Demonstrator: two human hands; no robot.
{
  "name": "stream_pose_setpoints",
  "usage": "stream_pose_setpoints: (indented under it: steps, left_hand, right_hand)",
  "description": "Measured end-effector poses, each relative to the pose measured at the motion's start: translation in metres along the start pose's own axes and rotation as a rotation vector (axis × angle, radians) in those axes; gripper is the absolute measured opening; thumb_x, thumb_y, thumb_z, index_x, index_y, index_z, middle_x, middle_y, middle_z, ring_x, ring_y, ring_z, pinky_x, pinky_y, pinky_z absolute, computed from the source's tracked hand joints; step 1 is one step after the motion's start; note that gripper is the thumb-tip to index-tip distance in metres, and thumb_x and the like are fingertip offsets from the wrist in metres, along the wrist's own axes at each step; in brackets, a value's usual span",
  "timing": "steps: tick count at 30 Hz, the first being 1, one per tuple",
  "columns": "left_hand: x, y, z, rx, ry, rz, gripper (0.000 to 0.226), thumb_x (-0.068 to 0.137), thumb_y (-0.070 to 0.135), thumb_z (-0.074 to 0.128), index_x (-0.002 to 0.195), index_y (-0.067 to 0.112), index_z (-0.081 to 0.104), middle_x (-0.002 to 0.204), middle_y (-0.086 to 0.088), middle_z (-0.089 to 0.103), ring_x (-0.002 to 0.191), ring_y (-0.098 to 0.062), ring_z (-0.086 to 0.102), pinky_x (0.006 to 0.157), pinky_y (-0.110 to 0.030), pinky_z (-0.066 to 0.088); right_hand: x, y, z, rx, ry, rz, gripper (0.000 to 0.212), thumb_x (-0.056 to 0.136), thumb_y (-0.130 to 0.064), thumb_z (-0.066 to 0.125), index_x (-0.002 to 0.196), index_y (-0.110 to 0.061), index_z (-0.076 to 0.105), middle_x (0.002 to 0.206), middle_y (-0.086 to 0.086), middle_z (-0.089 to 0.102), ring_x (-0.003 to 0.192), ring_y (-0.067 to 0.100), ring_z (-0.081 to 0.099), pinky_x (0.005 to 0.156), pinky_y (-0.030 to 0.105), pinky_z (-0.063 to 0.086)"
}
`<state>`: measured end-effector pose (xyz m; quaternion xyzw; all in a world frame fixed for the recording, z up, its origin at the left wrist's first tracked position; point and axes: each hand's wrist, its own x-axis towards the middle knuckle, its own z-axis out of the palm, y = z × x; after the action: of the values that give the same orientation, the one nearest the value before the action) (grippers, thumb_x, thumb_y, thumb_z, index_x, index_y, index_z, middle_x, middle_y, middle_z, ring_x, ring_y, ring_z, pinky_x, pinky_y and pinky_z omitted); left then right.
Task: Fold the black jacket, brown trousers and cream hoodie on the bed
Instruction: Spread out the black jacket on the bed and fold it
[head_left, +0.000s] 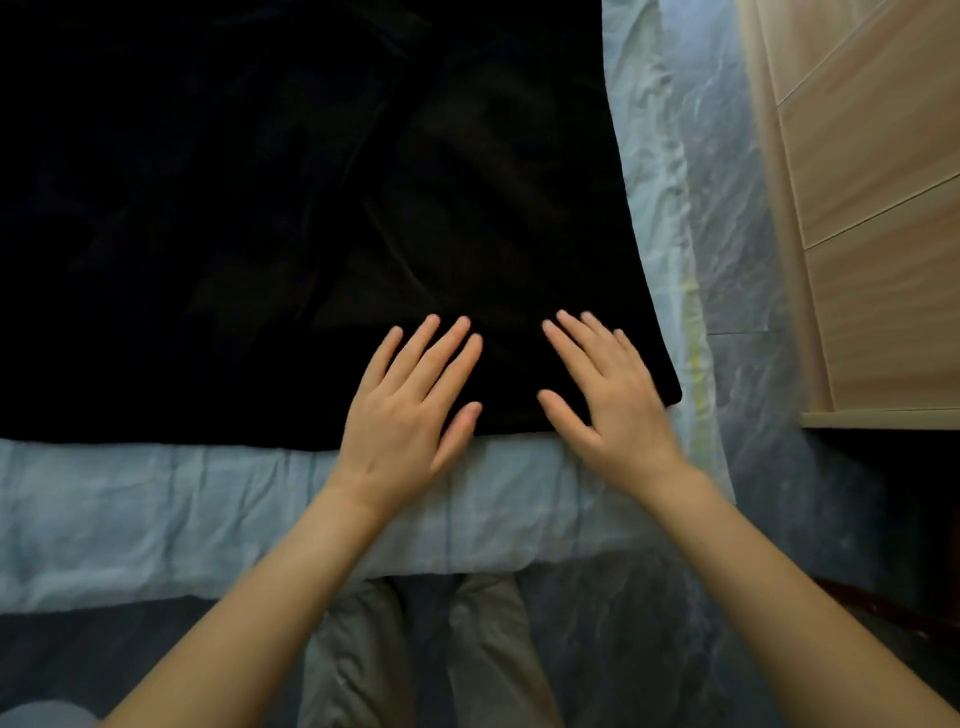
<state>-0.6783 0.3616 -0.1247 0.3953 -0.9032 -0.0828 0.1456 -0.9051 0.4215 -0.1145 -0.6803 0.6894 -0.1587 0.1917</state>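
We rest our left hand (402, 402) and right hand (610, 397) flat, grips open and holding nothing, on the black jacket (291, 218) at the bed's (156, 509) 5 o'clock corner.

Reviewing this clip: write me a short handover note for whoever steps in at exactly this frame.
Left hand: open, fingers spread, palm down on the near edge of the black jacket, gripping nothing.
Right hand: open, palm down near the jacket's near right corner, slightly blurred.
The jacket lies spread over the pale blue bed; whether any fold is already in it cannot be told, the fabric is too dark.
Brown trousers and cream hoodie: not in view.
Left to do: finish folding the jacket, then find and fold the other two.
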Motion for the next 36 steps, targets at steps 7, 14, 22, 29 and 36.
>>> stream_pose_setpoints:
  steps: [7, 14, 22, 29, 36]
  left_hand:
    - [0.007, -0.008, 0.048, 0.181, -0.201, -0.055, 0.065, 0.097, 0.054, 0.033, 0.154, 0.025, 0.026, 0.162, -0.005, 0.020, 0.151, -0.028, 0.009, 0.121, -0.052, 0.007]
    - [0.021, 0.001, 0.016, -0.042, -0.283, -0.107, 0.061, 0.095, 0.049, 0.034, 0.151, 0.026, 0.035, 0.161, -0.004, 0.025, 0.150, -0.027, 0.014, 0.122, -0.048, 0.006]
    - [-0.030, -0.087, -0.058, -0.198, 0.106, -0.300, 0.047, 0.095, 0.024, 0.047, 0.140, 0.011, 0.053, 0.148, -0.007, 0.048, 0.142, -0.026, 0.037, 0.119, -0.045, 0.024]
    - [-0.092, -0.210, -0.124, -0.090, 0.045, -0.517, 0.048, 0.095, 0.026, 0.043, 0.138, 0.009, 0.054, 0.144, -0.010, 0.052, 0.139, -0.031, 0.041, 0.118, -0.048, 0.025]
    - [-0.130, -0.311, -0.159, -0.089, 0.092, -0.575, 0.041, 0.092, 0.013, 0.057, 0.131, 0.003, 0.059, 0.136, -0.014, 0.058, 0.129, -0.033, 0.052, 0.112, -0.048, 0.035]
  right_hand:
    - [0.010, 0.036, 0.036, -0.291, -0.071, -0.022, 0.060, 0.100, -0.052, 0.032, 0.156, -0.035, 0.022, 0.164, -0.006, 0.020, 0.153, 0.017, 0.012, 0.123, 0.045, 0.011]
    - [0.014, 0.004, 0.019, -0.210, -0.071, 0.053, 0.062, 0.095, -0.048, 0.035, 0.155, -0.031, 0.029, 0.162, -0.003, 0.028, 0.152, 0.020, 0.016, 0.123, 0.048, 0.010]
    - [0.067, -0.142, 0.056, 0.052, 0.036, -0.088, 0.058, 0.098, -0.040, 0.036, 0.154, -0.025, 0.031, 0.161, -0.006, 0.028, 0.152, 0.013, 0.011, 0.124, 0.042, 0.005]
    - [0.125, -0.270, 0.109, 0.094, 0.003, -0.170, 0.056, 0.100, -0.033, 0.043, 0.154, -0.021, 0.034, 0.160, -0.002, 0.031, 0.152, 0.016, 0.015, 0.124, 0.042, 0.007]
    - [0.177, -0.360, 0.162, 0.068, -0.030, -0.210, 0.053, 0.100, -0.028, 0.051, 0.150, -0.018, 0.040, 0.157, 0.001, 0.038, 0.150, 0.020, 0.021, 0.123, 0.044, 0.010]
